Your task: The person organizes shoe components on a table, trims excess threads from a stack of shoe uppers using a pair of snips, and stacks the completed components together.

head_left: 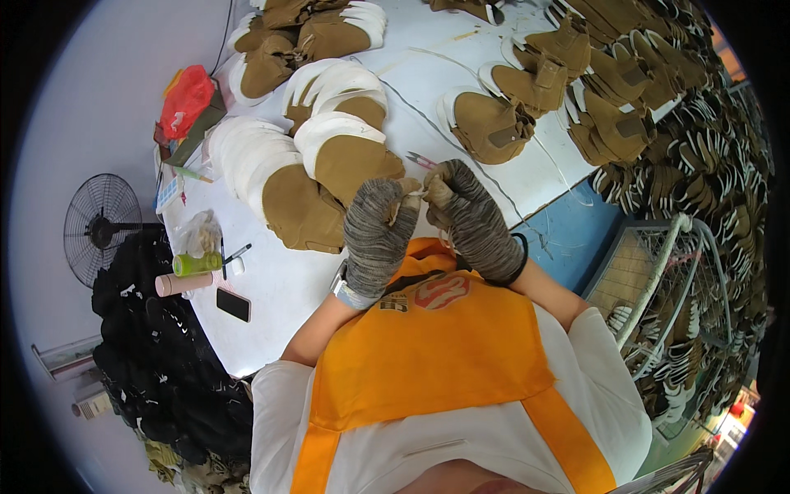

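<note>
Both my hands wear grey knitted gloves with bare fingertips and meet over the table's near edge, in front of my orange apron. My left hand is closed, its thumb and fingers pinched together. My right hand is closed close beside it, the fingers curled. Something small and whitish shows between the fingertips, too small to make out. Just beyond them lie small pink-handled thread snips. Nearest my left hand is a pile of brown shoe uppers with white edges; another brown stack sits right behind it.
More brown uppers lie across the white table. At its left are a phone, a pink bottle, a green roll and a red bag. A fan stands left; a wire cart stands right.
</note>
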The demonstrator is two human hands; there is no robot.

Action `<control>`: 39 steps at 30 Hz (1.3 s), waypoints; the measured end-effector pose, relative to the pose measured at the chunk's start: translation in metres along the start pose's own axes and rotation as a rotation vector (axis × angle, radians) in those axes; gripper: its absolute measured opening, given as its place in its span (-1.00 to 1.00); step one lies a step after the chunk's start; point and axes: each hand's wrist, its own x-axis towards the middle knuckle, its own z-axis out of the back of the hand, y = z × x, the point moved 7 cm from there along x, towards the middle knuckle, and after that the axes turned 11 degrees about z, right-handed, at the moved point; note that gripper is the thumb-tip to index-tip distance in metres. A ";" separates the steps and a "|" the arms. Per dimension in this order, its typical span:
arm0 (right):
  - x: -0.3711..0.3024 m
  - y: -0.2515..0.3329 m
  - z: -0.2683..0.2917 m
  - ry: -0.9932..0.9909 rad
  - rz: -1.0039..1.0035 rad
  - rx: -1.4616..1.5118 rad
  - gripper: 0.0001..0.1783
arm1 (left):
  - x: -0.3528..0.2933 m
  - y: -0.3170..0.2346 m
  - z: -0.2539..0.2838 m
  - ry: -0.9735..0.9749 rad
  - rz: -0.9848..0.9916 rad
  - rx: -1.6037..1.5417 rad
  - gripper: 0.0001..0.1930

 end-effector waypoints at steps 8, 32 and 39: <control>-0.002 0.010 -0.022 0.081 -0.303 0.348 -0.83 | 0.007 -0.027 0.018 -0.038 -0.335 -0.095 -0.79; -0.003 0.007 0.020 0.094 0.006 -0.362 -0.74 | 0.007 -0.004 -0.002 0.199 0.266 -0.132 -0.79; -0.016 -0.031 -0.008 0.120 -0.350 0.719 -0.71 | 0.006 -0.013 0.000 0.209 0.081 -0.159 -0.79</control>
